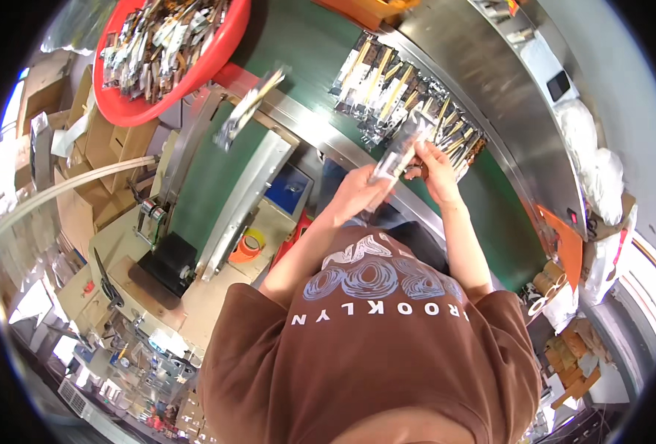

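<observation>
A slim clear plastic packet [400, 157] with pale and dark contents is held slantwise in front of me, over the metal edge of the green belt. My left hand [359, 191] is closed around its lower end. The fingers of my right hand [437, 170] pinch its side farther up. Just beyond lies a row of similar packets [376, 78], showing pale sticks against dark and white wrapping, side by side on the green belt [309, 55]. The near right end of that row is partly covered by my right hand.
A red basin [243, 33] heaped with packets stands at the far left. A lone packet [250, 107] lies where a second green belt [217, 174] meets the first. Yellow tape [250, 244] sits beside that belt. A phone [558, 86] lies at the right on the metal ledge.
</observation>
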A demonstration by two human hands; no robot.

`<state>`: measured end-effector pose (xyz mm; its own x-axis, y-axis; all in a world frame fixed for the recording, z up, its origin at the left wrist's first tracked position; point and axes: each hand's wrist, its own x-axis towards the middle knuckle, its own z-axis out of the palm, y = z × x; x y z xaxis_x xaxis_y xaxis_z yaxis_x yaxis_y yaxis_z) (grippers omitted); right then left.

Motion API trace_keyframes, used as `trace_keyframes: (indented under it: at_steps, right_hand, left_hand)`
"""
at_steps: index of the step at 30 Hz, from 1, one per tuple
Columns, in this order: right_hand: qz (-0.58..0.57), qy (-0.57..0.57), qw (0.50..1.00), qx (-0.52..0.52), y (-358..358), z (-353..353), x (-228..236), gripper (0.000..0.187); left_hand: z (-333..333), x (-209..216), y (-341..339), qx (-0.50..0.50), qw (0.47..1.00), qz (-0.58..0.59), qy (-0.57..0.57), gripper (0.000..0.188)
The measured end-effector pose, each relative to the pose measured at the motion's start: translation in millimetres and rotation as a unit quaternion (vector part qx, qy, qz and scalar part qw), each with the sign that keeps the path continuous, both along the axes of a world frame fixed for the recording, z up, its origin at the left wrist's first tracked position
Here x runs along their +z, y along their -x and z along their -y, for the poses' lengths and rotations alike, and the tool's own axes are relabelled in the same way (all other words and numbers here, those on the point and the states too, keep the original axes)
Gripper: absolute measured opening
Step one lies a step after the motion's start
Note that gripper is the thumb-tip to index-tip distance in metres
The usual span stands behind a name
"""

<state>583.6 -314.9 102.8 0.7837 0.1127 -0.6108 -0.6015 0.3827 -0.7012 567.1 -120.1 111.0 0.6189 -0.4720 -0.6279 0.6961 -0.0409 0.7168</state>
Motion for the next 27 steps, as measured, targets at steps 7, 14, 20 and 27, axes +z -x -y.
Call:
trace_keyframes:
  at_steps: [7, 14, 20, 27]
  right_hand:
    - [-0.198, 0.274, 0.933, -0.126, 153.0, 218.7, -166.7, 0.022]
    - [-0.271, 0.683, 0.643, -0.214, 329.7, 537.1, -194.8, 0.043]
    - [0.088, 0.736, 0.671, -0.026, 374.1, 684.2, -209.5, 0.03]
    - [0.12, 0.801, 0.517, 0.278, 338.4, 733.3, -273.2, 0.034]
  left_hand:
    - [69.5, -40.5, 59.1, 0.127, 0.99, 0.033, -0.046, 0.038]
    - [178.1, -82.2, 146.1, 0.072, 0.983, -0.026, -0.166, 0.021]
    - [264.3, -60.9, 213.3, -0.064, 0.969, 0.073, -0.227, 0.024]
    - [297.3, -35.8, 223.0, -0.058, 0.951, 0.046, -0.299, 0.021]
